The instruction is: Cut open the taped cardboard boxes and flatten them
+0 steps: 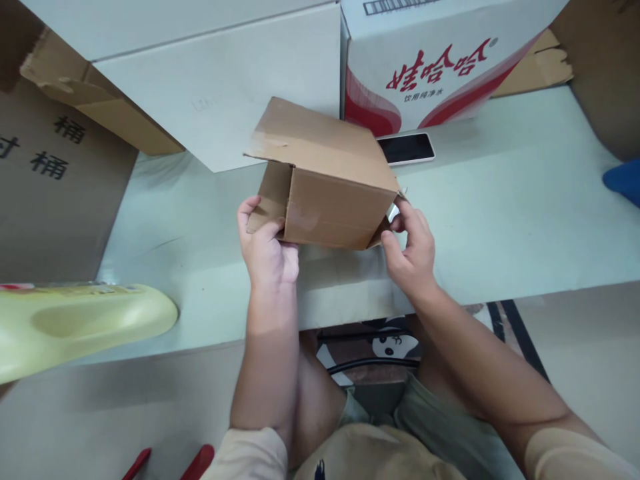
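A small brown cardboard box (340, 207) is tilted above the pale tabletop, between my two hands. Its left end is open, with a flap sticking out there. My left hand (270, 243) grips that left flap, thumb on one side and fingers on the other. At the box's right end, my right hand (411, 243) has its thumb and fingers curled around the edge or a flap. Part of the right fingertips is hidden behind the cardboard. Behind the box lies a phone (407, 149) with a dark screen, partly covered by it.
White cartons (225, 87) and a red-printed water carton (420, 80) line the back of the table (525, 220). A large brown carton (60, 180) stands at left, near a yellow bottle-like container (95, 323). Something blue (625, 182) is at the right edge.
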Motion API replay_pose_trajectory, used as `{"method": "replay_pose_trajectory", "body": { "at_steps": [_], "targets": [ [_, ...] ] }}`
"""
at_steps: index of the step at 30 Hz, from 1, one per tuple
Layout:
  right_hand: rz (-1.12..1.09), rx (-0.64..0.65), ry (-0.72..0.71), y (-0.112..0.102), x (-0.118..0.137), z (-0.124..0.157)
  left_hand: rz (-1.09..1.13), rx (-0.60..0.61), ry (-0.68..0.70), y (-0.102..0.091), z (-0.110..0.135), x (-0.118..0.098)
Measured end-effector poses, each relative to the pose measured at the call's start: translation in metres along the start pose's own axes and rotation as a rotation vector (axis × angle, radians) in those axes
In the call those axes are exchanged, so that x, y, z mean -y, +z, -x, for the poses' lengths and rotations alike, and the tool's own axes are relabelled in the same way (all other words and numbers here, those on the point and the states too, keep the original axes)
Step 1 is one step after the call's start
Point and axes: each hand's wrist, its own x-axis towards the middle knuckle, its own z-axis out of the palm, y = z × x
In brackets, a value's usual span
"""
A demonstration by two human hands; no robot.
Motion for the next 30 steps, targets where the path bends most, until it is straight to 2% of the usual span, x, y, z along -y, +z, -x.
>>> {"method": "replay_pose_trajectory", "body": {
  "at_steps": [4,8,16,21,27,30],
  "targets": [
    [-0.032,0.032,-0.003,-0.001,-0.005,0.0,0.103,-0.019,-0.105,0.009,0.007,-0.011],
    [-0.192,0.136,0.105,0.001,-0.011,0.001,0.091,-0.006,-0.171,0.013,0.01,-0.015],
    [-0.304,0.152,0.277,0.007,-0.012,0.001,0.115,0.037,-0.227,0.011,0.009,-0.014],
    [-0.308,0.155,0.313,0.007,-0.009,0.002,0.109,0.092,-0.227,0.008,0.006,-0.009],
    [-0.32,0.134,0.299,0.007,-0.009,0.002,-0.025,0.306,-0.183,0.01,0.01,-0.007],
    [-0.366,0.092,0.29,0.007,-0.009,0.002,-0.172,0.274,-0.107,0.009,0.012,-0.002]
  ]
}}
